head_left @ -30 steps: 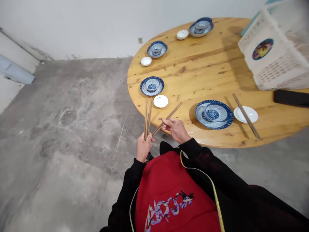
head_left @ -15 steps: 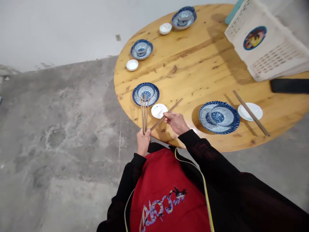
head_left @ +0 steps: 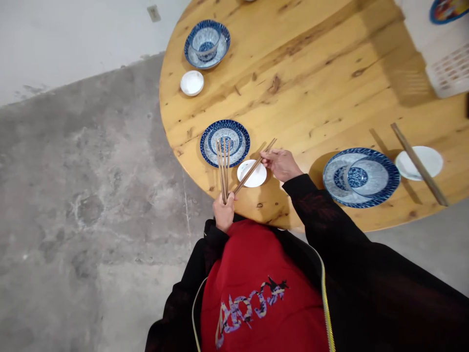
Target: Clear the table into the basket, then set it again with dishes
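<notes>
Near the table edge, my left hand [head_left: 223,211] is closed around the lower ends of several wooden chopsticks [head_left: 223,168], which point up and away from me. My right hand [head_left: 281,164] pinches a pair of chopsticks [head_left: 253,168] slanting over a small white dish [head_left: 258,177]; their lower ends come close to my left fingers. Whether the pair touches the dish I cannot tell. Beyond the bundle's tips sits a blue-patterned plate [head_left: 242,130] with a clear bowl [head_left: 216,142] on it.
To the right are another patterned plate [head_left: 394,178] with a glass bowl [head_left: 366,168], and chopsticks [head_left: 419,164] across a white dish [head_left: 432,156]. A further plate and bowl [head_left: 205,44] and white dish [head_left: 192,83] stand farther back. A white basket [head_left: 449,73] occupies the right side.
My right hand has moved slightly up and right with its chopsticks, which now cross above the white dish. My left hand keeps its bundle. The view has moved closer to the table.
</notes>
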The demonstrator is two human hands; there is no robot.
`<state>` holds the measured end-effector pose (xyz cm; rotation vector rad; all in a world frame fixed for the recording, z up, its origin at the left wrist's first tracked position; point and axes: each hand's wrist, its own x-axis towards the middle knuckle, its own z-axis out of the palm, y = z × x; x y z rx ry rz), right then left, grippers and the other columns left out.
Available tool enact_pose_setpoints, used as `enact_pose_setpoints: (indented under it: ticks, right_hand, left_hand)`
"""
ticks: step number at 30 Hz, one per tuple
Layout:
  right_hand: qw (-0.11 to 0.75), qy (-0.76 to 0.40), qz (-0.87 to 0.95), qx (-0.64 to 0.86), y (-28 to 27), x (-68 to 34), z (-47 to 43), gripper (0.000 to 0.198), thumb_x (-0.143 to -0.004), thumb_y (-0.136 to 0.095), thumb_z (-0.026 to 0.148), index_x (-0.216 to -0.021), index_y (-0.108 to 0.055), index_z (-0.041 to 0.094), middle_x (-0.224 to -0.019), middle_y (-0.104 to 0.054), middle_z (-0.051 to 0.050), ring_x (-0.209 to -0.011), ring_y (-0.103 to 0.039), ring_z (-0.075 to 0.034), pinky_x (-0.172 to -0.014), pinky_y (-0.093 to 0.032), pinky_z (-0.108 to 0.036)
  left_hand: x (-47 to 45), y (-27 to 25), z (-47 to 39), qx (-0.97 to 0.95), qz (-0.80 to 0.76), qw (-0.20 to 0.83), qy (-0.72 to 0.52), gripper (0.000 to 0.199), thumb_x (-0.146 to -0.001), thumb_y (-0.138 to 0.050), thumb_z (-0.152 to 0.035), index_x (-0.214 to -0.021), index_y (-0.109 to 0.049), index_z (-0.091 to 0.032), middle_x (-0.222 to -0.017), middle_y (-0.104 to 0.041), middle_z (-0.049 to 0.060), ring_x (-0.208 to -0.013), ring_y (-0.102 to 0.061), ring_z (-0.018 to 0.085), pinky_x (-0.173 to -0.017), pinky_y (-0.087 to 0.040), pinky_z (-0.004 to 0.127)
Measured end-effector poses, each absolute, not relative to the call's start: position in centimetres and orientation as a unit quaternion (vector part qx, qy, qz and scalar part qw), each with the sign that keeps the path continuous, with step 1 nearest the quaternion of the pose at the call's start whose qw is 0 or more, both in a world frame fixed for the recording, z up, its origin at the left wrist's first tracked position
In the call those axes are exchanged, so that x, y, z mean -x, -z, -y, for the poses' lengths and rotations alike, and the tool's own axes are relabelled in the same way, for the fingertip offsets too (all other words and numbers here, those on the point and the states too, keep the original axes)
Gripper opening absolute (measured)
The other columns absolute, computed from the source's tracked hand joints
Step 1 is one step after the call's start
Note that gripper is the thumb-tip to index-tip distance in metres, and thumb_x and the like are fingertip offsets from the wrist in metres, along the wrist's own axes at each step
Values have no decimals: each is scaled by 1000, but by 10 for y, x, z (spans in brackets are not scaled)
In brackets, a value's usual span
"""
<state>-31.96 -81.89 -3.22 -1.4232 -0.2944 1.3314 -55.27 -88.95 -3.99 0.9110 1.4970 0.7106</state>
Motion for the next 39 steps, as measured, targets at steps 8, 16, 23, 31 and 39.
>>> enact_pose_setpoints:
  ticks: [8,16,23,31,39]
  right_hand:
    - [505,-557,190,631,34,315,821,58,-57,-99,44,-55,-46,19,-49,-42,5,-45,-32,-4,-38,-17,-19]
    - [517,-551,181,630,34,323,828,54,-59,-96,42,-56,-47,20,-48,-33,8,-43,-23,-3,-39,-12,-20]
    - [516,-546,177,636,34,322,826,54,-56,-97,42,-57,-48,20,-48,-34,8,-43,-24,-3,-39,-11,-21]
    - [535,-455,127,700,31,311,839,34,-65,-89,41,-69,-68,15,-70,-68,-5,-44,-31,-3,-40,-15,-22]
    - [636,-327,146,684,-45,336,870,19,-68,-80,29,-76,-75,14,-74,-71,-7,-40,-31,-4,-41,-12,-26]
  left_hand:
    - [560,54,897,-397,-644,601,-258,32,-87,-71,-45,-102,-74,-17,-78,-73,4,-68,-62,14,-62,-47,23]
    - [573,62,896,-409,-643,597,-249,33,-87,-72,-46,-103,-77,-17,-79,-74,6,-72,-67,17,-65,-51,26]
    - [577,57,888,-429,-628,596,-257,30,-86,-77,-41,-105,-79,-17,-89,-77,8,-86,-72,21,-74,-55,28]
    - [595,35,881,-472,-636,545,-273,32,-88,-74,-42,-107,-79,-18,-96,-77,9,-96,-73,23,-84,-56,31]
    - [619,-21,862,-439,-584,613,-302,49,-89,-67,-60,-103,-72,-14,-76,-72,4,-44,-43,7,-44,-33,23]
